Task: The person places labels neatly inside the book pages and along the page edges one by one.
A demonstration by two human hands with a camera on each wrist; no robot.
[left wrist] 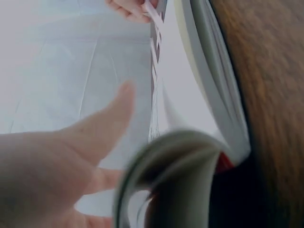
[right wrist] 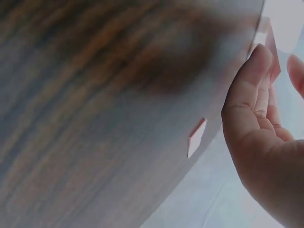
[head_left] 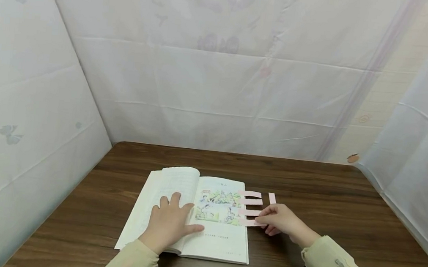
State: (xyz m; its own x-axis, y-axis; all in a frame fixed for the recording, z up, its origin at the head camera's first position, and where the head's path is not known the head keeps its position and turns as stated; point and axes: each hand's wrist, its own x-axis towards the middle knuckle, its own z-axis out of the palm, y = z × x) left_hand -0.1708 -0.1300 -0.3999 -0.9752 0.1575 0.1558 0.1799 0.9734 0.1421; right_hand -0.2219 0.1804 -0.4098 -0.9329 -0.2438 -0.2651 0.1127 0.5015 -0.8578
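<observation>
An open book [head_left: 210, 241] lies on the table, its right page showing coloured pictures. My left hand [head_left: 169, 225] rests on it with fingers spread, across the left page and the fold; in the left wrist view its thumb [left wrist: 107, 126] is extended. Several pink paper strips [head_left: 251, 201] stick out past the right page's outer edge, one under another. With thumb and fingers, my right hand [head_left: 280, 221] pinches the outer end of the lowest strip [head_left: 248, 223]. A pink strip [right wrist: 273, 50] also shows by the fingers in the right wrist view.
A separate pink strip [head_left: 271, 198] lies on the dark wooden table [head_left: 319, 193] just beyond the right hand. The left pages curl up near the fold. White patterned cloth [head_left: 218, 87] hangs behind the table and along both sides.
</observation>
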